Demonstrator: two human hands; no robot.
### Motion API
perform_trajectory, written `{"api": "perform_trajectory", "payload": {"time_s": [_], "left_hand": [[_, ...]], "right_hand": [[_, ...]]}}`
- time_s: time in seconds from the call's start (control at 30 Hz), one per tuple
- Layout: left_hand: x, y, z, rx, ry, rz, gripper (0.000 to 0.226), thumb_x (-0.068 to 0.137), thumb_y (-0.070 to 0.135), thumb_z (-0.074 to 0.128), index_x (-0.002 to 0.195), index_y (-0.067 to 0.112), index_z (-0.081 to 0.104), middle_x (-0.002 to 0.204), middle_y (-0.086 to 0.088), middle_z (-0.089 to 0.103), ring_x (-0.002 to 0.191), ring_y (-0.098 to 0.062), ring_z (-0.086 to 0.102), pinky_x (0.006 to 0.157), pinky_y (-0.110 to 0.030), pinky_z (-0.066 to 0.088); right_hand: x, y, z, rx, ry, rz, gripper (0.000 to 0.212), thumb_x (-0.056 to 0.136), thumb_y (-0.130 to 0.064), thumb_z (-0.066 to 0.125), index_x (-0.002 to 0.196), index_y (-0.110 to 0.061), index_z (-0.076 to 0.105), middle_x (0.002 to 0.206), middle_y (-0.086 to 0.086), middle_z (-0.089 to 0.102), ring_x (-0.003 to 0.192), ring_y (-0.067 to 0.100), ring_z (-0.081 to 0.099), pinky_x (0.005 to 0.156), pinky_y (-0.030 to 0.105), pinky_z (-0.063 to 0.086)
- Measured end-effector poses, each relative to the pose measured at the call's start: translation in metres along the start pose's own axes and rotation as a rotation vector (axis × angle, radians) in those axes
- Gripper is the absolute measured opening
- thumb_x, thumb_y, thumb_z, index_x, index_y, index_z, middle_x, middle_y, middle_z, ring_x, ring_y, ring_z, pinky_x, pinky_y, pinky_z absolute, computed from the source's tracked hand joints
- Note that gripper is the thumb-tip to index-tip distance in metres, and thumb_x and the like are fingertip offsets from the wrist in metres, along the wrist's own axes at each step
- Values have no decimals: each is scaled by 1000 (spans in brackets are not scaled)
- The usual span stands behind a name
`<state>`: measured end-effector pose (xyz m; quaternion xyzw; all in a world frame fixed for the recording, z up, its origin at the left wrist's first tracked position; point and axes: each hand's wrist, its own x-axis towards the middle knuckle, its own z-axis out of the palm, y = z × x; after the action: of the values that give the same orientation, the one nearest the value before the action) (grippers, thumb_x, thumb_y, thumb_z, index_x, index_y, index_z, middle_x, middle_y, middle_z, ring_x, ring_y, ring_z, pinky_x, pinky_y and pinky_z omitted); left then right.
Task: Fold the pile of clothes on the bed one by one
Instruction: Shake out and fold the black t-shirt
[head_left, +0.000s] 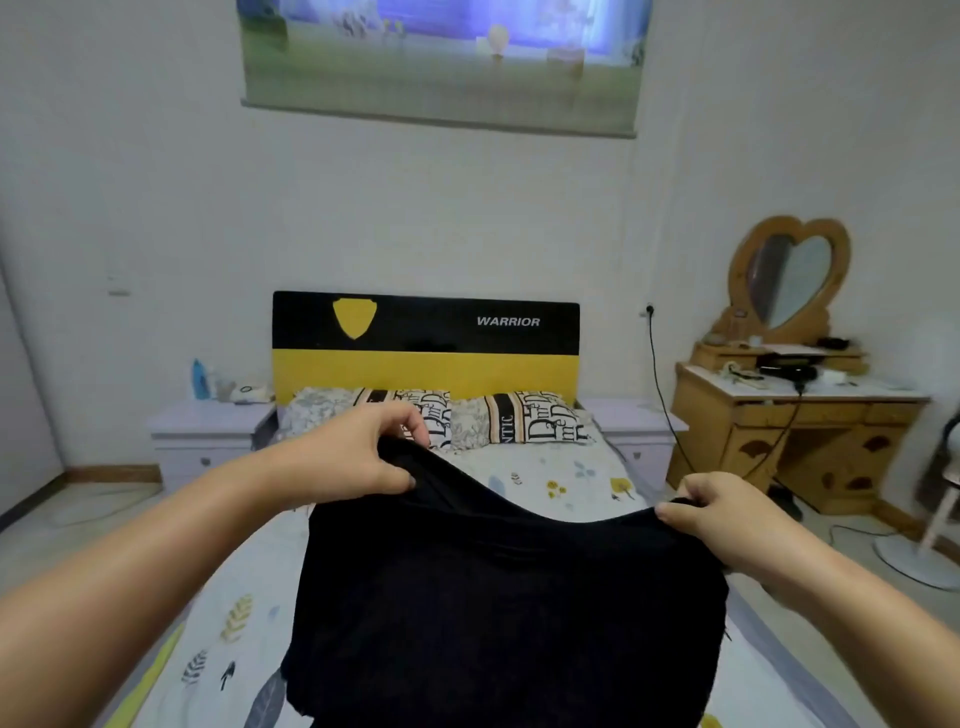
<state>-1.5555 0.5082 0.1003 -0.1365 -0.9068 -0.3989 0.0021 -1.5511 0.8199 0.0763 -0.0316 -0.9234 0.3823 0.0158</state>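
- Hands up over the bed (571, 483) — left hand (353, 452) and right hand (727, 525) each pinch the top edge of a black garment (498, 613).
- It hangs between them, lifted above the sheet.
- Best play, I'd say: level both corners, pull the sagging edge taut, then lay it flat.

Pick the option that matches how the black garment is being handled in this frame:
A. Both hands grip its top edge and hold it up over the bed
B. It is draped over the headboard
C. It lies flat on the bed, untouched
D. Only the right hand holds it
A: the left hand and the right hand each pinch the top edge of the black garment, which hangs down between them above the bed.
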Motion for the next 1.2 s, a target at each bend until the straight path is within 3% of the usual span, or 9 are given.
{"api": "perform_trajectory", "payload": {"time_s": [0.13, 0.3, 0.47, 0.6, 0.7, 0.77, 0.83, 1.0, 1.2], "left_hand": [[-15, -3, -10, 338, -46, -10, 34, 76, -6, 45, 90, 25, 44, 86, -1, 50, 74, -16, 45, 65, -28, 39], [-27, -8, -24, 480, 269, 13, 24, 80, -3, 43, 71, 19, 41, 71, 2, 48, 72, -17, 45, 62, -26, 34], [-33, -3, -16, -101, 479, -150, 33, 92, 2, 36, 64, 12, 49, 59, -1, 47, 56, -14, 42, 49, -24, 31], [-36, 8, -10, -656, 226, -403, 29, 89, 16, 42, 62, 12, 51, 50, -4, 52, 49, -18, 47, 50, -26, 33], [-38, 7, -15, -654, -40, -388, 17, 64, 26, 66, 63, 10, 59, 61, -7, 55, 59, -21, 51, 61, -30, 37], [-38, -1, -25, -646, -212, -288, 37, 40, 31, 82, 69, 11, 68, 72, -7, 62, 68, -21, 56, 68, -31, 42], [-38, -11, -33, -604, -282, -219, 51, 30, 35, 90, 72, 16, 67, 75, -1, 63, 68, -14, 58, 62, -24, 47], [-41, -24, -22, 31, -130, -102, 26, 73, 12, 77, 68, 15, 52, 58, 11, 55, 56, -2, 49, 49, -11, 35], [-42, -27, -14, -385, 180, -23, 41, 89, 4, 50, 54, 19, 64, 54, 6, 57, 53, -3, 53, 56, -12, 44]], "right_hand": [[-10, -2, -9, 73, 204, -22, 30, 95, -21, 50, 69, -7, 41, 67, 8, 41, 62, 19, 39, 57, 32, 25], [-27, -11, -20, 160, 339, -88, 35, 97, -26, 45, 79, 2, 51, 72, 12, 50, 66, 21, 45, 57, 33, 26], [-38, -23, -26, 91, 329, -229, 34, 96, -27, 47, 80, 2, 51, 72, 11, 52, 67, 20, 46, 58, 34, 29], [-41, -28, -33, 237, 108, -174, 38, 86, -41, 56, 82, -3, 59, 73, 9, 58, 68, 19, 55, 61, 32, 36], [-43, -24, -44, 285, -112, -114, 61, 52, -56, 76, 93, -11, 65, 89, 8, 67, 84, 25, 66, 72, 32, 45], [-42, -15, -52, 272, -226, -62, 68, 44, -41, 89, 102, -14, 65, 96, 8, 69, 89, 25, 69, 81, 36, 50], [-42, -8, -55, 221, -272, -41, 45, 66, -7, 79, 107, -12, 62, 96, 8, 71, 88, 23, 69, 83, 37, 53], [-43, 2, -44, -76, -17, -100, 23, 81, 5, 65, 90, -16, 63, 88, 5, 67, 82, 18, 65, 72, 32, 52], [-39, 12, -30, -87, 279, -144, 11, 86, -9, 63, 75, -11, 66, 73, 6, 63, 71, 20, 58, 61, 31, 45]]}}
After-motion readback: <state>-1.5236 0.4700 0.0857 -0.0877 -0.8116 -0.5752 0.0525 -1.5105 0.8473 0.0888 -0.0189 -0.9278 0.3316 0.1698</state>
